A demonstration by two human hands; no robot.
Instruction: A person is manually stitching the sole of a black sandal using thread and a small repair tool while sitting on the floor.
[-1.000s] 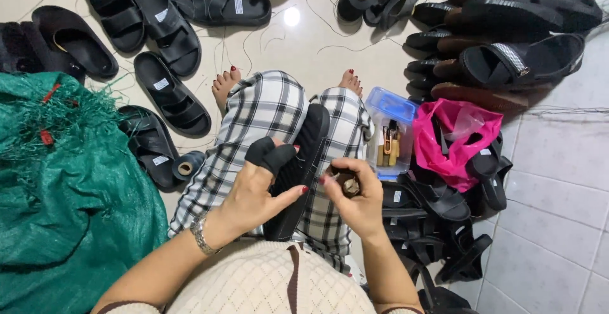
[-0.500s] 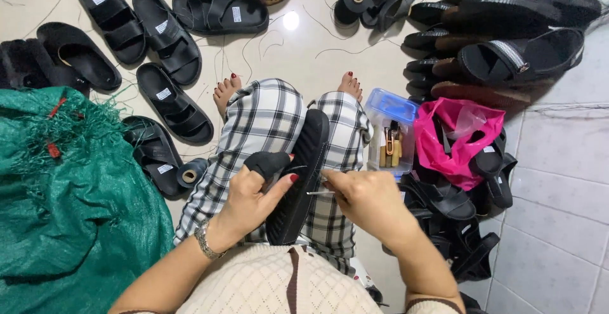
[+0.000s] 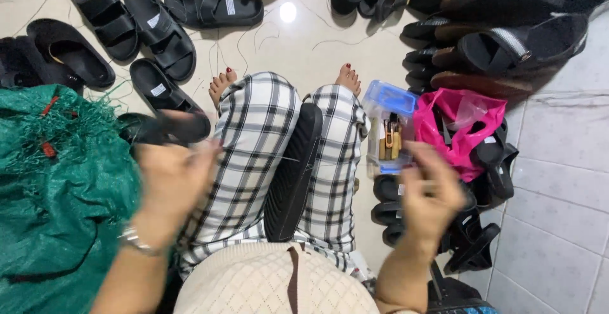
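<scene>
- While the black sandal sole (image 3: 293, 176) is being left wedged on its edge between the checked trouser legs (image 3: 254, 155), both hands are being drawn away from it, where half a second earlier they were closed around it at the lap.
- The left hand (image 3: 172, 176) is being swung out towards the green net sack (image 3: 60, 193); it is blurred by motion, so whether anything is being pinched in it cannot be told.
- The right hand (image 3: 432, 190) is being pulled wide to the other side, over the pile of black sandals (image 3: 469, 225) beside the clear box with a blue lid (image 3: 388, 133); its fingers are being shown curled, yet any small object in them is being hidden by blur.
- A thin thread (image 3: 288, 159) is being seen faintly at the sole's side, and the outward sweep is being read, as a judgement only, as a stitch being drawn tight through the sole.
- The sole itself is no longer being gripped by either hand; it is being kept in place by the knees alone.
- More finished sandals (image 3: 152, 32) are being left in rows on the tiled floor (image 3: 304, 41), near a pink plastic bag (image 3: 466, 120).
</scene>
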